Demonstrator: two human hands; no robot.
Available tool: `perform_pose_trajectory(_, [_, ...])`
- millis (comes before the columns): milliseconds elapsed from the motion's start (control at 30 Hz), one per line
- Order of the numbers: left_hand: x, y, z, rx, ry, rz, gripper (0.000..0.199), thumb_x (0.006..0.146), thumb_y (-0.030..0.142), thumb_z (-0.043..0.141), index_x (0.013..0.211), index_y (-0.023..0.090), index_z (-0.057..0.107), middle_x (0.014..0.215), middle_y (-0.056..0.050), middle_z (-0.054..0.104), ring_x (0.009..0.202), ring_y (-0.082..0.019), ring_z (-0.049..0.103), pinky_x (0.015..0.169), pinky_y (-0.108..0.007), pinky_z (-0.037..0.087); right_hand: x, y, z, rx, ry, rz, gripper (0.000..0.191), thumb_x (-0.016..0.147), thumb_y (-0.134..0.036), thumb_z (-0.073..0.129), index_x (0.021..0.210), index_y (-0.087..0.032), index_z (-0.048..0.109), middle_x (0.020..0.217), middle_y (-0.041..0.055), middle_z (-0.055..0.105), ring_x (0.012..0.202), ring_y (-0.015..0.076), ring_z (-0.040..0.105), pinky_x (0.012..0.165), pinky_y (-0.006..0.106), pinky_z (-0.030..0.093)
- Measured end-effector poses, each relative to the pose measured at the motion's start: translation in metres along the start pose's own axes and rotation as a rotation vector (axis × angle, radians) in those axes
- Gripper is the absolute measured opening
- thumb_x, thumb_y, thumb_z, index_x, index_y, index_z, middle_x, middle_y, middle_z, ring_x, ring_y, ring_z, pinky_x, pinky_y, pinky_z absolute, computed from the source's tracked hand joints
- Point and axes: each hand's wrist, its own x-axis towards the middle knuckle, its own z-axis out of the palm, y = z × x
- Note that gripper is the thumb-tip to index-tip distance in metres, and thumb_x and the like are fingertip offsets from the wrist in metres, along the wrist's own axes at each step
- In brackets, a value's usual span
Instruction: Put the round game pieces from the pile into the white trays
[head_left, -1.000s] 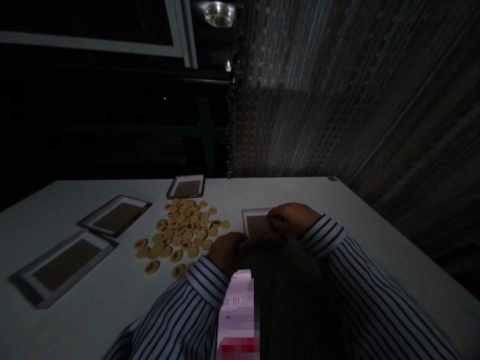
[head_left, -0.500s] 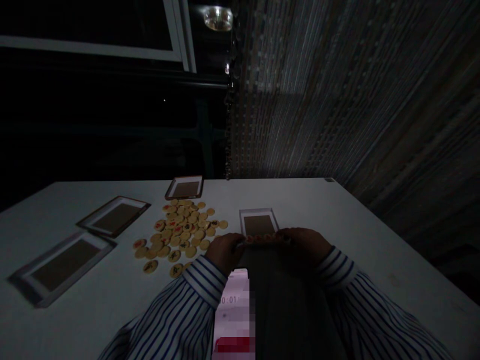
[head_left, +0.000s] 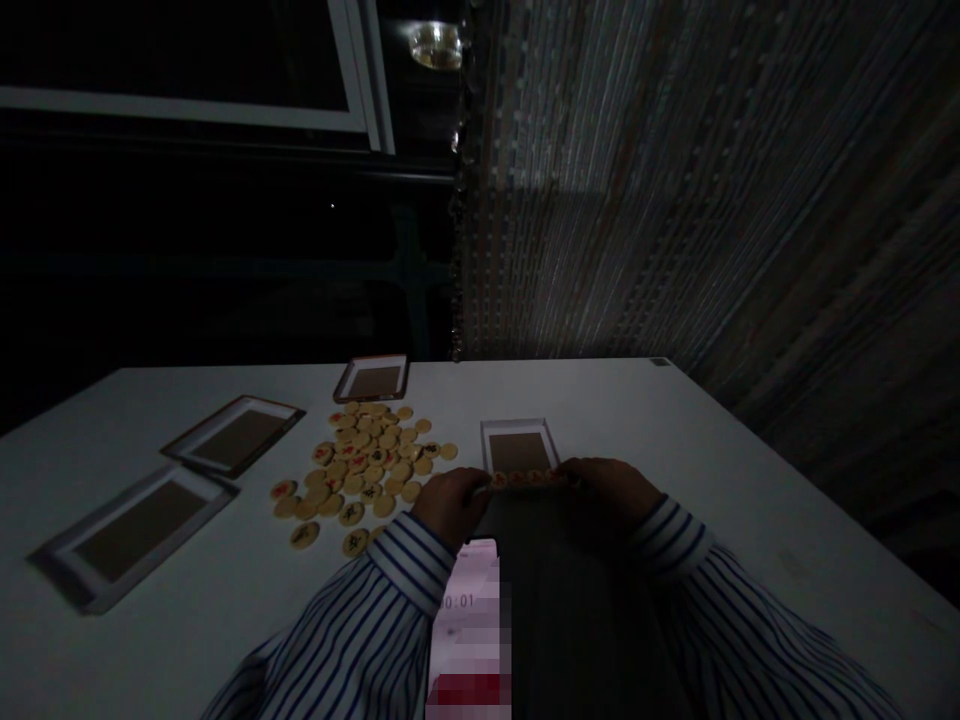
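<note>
A row of round Chinese chess pieces (head_left: 519,479) with red characters lies between my hands, at the near side of a small open box (head_left: 556,440). My left hand (head_left: 452,503) is closed at the row's left end. At its right end, my right hand (head_left: 616,490) is closed too. The undersides of my fingers are hidden in the dark. Left of my left hand a loose heap of Chinese chess pieces (head_left: 361,455) covers the white table (head_left: 615,400), some showing red or black characters, others blank sides up.
Three more open boxes or lids stand around the heap: one at the back (head_left: 373,378), one at the left (head_left: 234,436) and one nearer left (head_left: 135,538). A lit phone (head_left: 463,640) showing a timer is below my left hand. A bead curtain (head_left: 570,200) hangs behind.
My hands stay at the two ends of the row of Chinese chess pieces. The view has shifted very slightly; the heap and boxes look the same.
</note>
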Motion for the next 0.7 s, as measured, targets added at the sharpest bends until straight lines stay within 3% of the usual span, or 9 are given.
perform_pose_trajectory(100, [0.0, 0.0, -0.001, -0.002, 0.021, -0.003, 0.024, 0.074, 0.026, 0.051, 0.093, 0.018, 0.065, 0.086, -0.006, 0.068, 0.076, -0.017, 0.063, 0.069, -0.027, 0.048, -0.003, 0.0, -0.001, -0.002, 0.043, -0.01, 0.033, 0.072, -0.027, 0.052, 0.104, -0.021, 0.056, 0.094, 0.0058, 0.065, 0.081, 0.0184, 0.059, 0.069, 0.029, 0.043])
perform_pose_trajectory(267, [-0.001, -0.005, -0.007, -0.055, 0.114, -0.016, 0.024, 0.074, 0.027, 0.052, 0.091, 0.017, 0.064, 0.084, -0.006, 0.067, 0.071, -0.016, 0.061, 0.065, -0.027, 0.048, -0.001, 0.0, 0.002, -0.028, 0.218, 0.043, 0.027, 0.08, -0.036, 0.043, 0.096, -0.022, 0.058, 0.082, 0.0041, 0.065, 0.072, 0.0165, 0.059, 0.061, 0.027, 0.042])
perform_pose_trajectory(467, [-0.005, -0.015, -0.021, -0.157, 0.269, -0.037, 0.023, 0.074, 0.03, 0.051, 0.087, 0.017, 0.065, 0.083, -0.005, 0.067, 0.069, -0.015, 0.06, 0.065, -0.027, 0.048, 0.002, 0.004, 0.007, 0.027, 0.403, -0.02, 0.027, 0.083, -0.034, 0.036, 0.085, -0.02, 0.06, 0.079, 0.004, 0.065, 0.072, 0.015, 0.059, 0.065, 0.025, 0.042])
perform_pose_trajectory(700, [-0.011, -0.022, -0.041, -0.269, 0.337, -0.136, 0.031, 0.072, 0.04, 0.05, 0.085, 0.016, 0.065, 0.073, -0.004, 0.067, 0.061, -0.015, 0.058, 0.058, -0.027, 0.046, 0.009, 0.021, 0.017, 0.152, 0.51, -0.023, 0.029, 0.083, -0.035, 0.037, 0.086, -0.019, 0.061, 0.08, 0.0043, 0.066, 0.072, 0.016, 0.059, 0.066, 0.026, 0.044])
